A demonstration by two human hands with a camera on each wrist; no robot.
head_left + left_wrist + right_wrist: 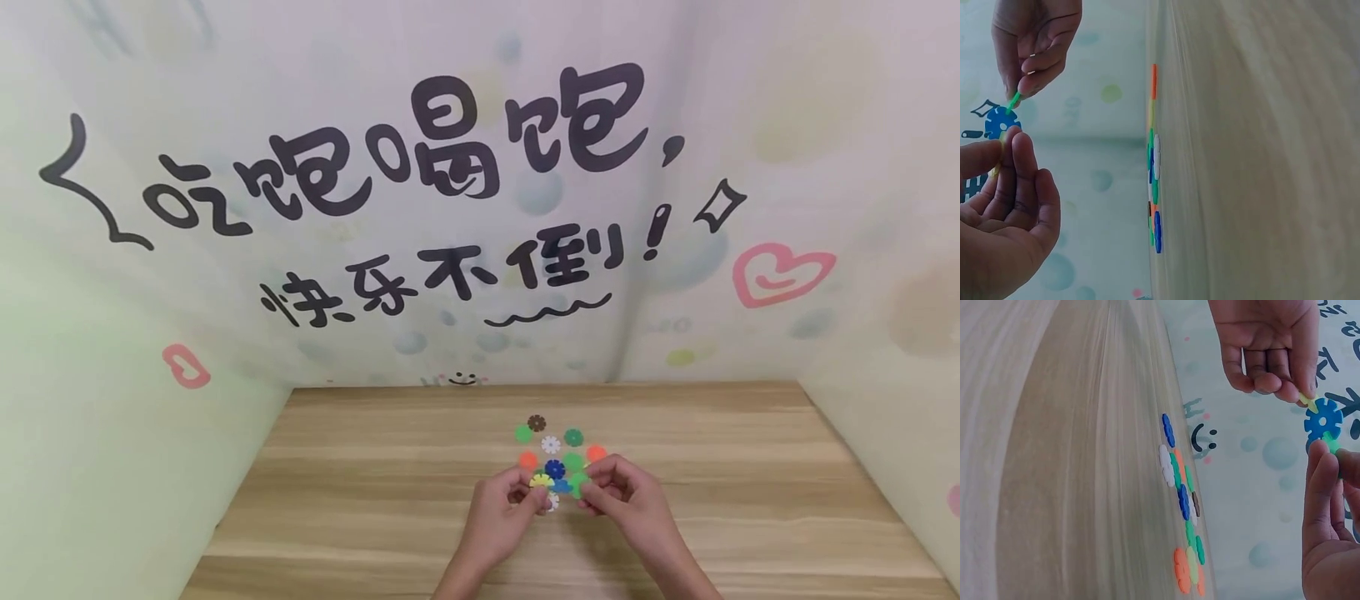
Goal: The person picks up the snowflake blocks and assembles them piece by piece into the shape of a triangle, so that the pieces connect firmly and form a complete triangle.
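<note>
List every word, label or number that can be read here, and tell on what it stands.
"吃饱喝饱," large upper line on the backdrop
"快乐不倒!" lower line, same backdrop
Faint lettering elsewhere on it: too blurred to read fully.
Coloured discs: no text readable.

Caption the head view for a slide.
Left hand pinching a yellow disc, right hand a green disc, blue disc between them, above a wood-grain table.
</note>
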